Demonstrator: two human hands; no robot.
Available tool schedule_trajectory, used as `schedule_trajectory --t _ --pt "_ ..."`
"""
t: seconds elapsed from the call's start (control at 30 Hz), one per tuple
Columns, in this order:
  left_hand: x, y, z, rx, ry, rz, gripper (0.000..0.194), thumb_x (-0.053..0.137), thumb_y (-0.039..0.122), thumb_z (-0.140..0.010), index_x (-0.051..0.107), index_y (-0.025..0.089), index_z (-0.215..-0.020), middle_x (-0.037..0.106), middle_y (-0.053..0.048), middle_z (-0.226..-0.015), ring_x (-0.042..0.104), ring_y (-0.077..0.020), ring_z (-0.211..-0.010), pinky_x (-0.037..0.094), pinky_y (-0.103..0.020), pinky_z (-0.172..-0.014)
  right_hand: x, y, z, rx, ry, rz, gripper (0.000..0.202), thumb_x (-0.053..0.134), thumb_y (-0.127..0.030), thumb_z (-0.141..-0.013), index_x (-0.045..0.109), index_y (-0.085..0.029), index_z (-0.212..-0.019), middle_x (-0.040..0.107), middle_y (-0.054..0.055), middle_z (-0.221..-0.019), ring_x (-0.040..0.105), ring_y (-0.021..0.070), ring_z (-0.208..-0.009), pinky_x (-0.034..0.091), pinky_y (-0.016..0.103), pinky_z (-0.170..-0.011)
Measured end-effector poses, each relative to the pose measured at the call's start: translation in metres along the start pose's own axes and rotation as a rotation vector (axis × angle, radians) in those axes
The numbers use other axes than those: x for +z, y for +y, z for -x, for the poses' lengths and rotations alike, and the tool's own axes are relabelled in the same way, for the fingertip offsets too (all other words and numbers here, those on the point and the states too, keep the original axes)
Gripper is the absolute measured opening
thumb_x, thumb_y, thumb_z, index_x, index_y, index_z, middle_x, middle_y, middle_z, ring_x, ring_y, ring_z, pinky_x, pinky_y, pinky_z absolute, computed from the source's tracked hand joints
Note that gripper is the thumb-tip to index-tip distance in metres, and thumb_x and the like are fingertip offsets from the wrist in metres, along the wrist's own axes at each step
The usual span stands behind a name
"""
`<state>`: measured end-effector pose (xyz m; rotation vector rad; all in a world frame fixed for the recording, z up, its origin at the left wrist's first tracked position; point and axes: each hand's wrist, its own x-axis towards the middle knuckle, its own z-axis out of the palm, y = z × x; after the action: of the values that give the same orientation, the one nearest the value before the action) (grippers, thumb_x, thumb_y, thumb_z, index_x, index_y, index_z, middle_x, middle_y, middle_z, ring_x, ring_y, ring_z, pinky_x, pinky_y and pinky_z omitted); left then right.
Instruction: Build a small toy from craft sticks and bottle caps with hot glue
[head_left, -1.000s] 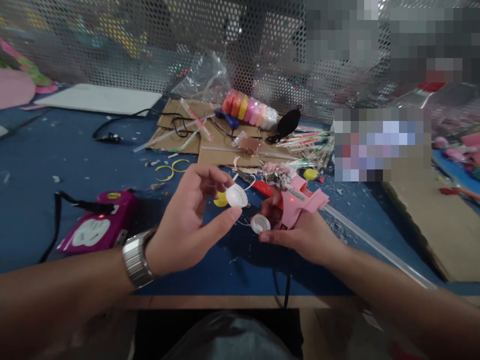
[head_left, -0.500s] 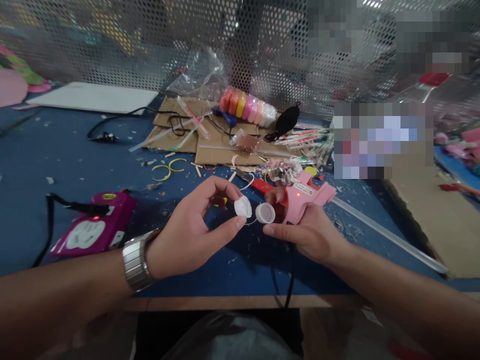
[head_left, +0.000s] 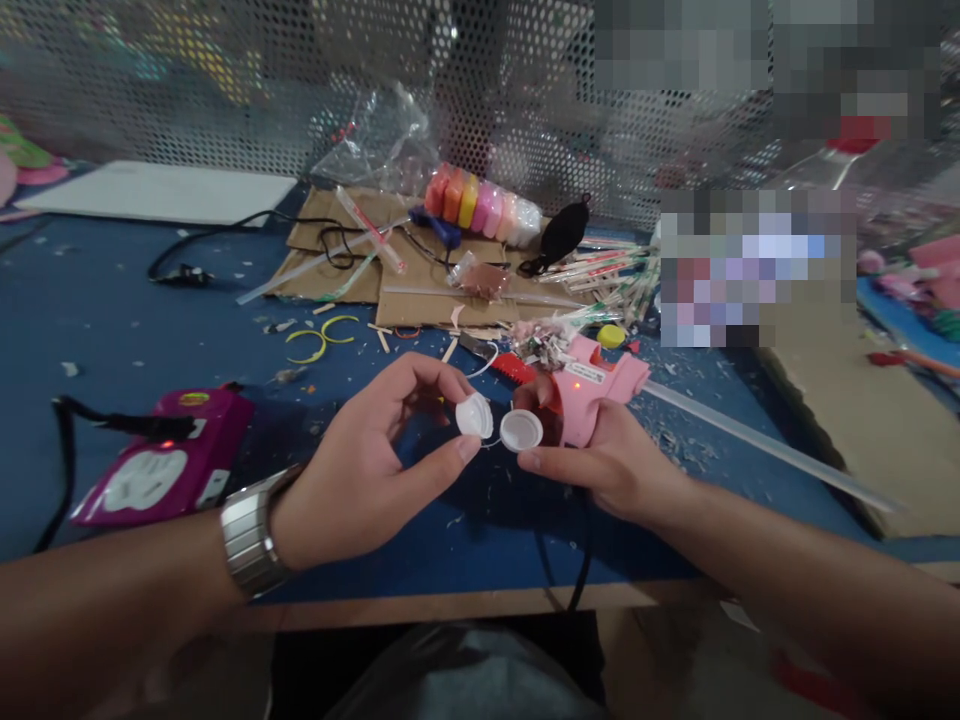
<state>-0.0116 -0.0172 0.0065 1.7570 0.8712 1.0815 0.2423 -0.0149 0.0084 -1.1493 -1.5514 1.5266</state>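
My left hand pinches a small white cap between thumb and fingertips. Close beside it, a second white cap sits at the fingertips of my right hand, its round face toward me. That same hand also holds a pink glue gun, whose small orange light is lit and from which a long clear glue stick extends to the right. A thin white strand runs near the two caps. The caps look apart, with a narrow gap between them.
A purple box with a black cable lies at the left. Behind my hands are cardboard pieces, colored clay packs, yellow rings and many thin sticks. A cardboard sheet lies at the right.
The view has shifted slightly, so most things appear further left. The right cap has tilted to show its face more fully. Both hands keep their holds.
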Motion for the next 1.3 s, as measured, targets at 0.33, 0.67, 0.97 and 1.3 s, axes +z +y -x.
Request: schedule_trajectory --t 0.33,0.67,0.97,1.3 --pt "0.001 0.0023 0.0009 -0.008 -0.044 -0.013 0.023 0.077 0.02 -0.1 0.062 0.025 -0.117 0.07 -0.004 -0.118 0.072 -0.0181 -0.109 0.061 -0.031 -0.095 -0.0025 0.0028 -0.0002 -0.086 -0.03 -0.014 0.04 0.099 -0.038 -0.078 0.065 -0.023 -0.091 0.064 -0.002 -0.087 0.056 0.0178 -0.08 0.045 0.033 -0.075" --pt "0.0012 0.0035 0.0021 -0.001 -0.068 -0.073 0.025 0.077 0.019 -0.097 0.062 0.026 -0.116 0.071 -0.005 -0.119 0.073 -0.02 -0.11 0.061 -0.035 -0.094 -0.0012 0.0029 -0.0013 -0.067 -0.072 -0.119 0.034 0.103 -0.028 -0.077 0.072 -0.022 -0.088 0.068 -0.004 -0.081 0.059 0.0149 -0.077 0.047 0.028 -0.073" --pt "0.0016 0.0032 0.0009 0.013 -0.066 -0.134 0.025 0.076 0.019 -0.096 0.063 0.026 -0.116 0.071 -0.005 -0.118 0.073 -0.0222 -0.109 0.06 -0.039 -0.091 -0.0001 0.004 -0.0002 -0.005 -0.021 -0.141 0.04 0.106 -0.036 -0.073 0.072 -0.021 -0.089 0.069 -0.003 -0.081 0.061 0.0155 -0.076 0.05 0.028 -0.071" --pt "0.0037 0.0041 0.0026 0.078 -0.095 -0.173 0.027 0.076 0.016 -0.095 0.066 0.027 -0.117 0.073 -0.005 -0.114 0.073 -0.0242 -0.108 0.061 -0.042 -0.092 0.0013 0.0 0.0015 -0.018 -0.019 -0.014 0.055 0.106 -0.059 -0.067 0.071 -0.024 -0.092 0.071 -0.001 -0.083 0.064 0.0189 -0.076 0.055 0.031 -0.068"
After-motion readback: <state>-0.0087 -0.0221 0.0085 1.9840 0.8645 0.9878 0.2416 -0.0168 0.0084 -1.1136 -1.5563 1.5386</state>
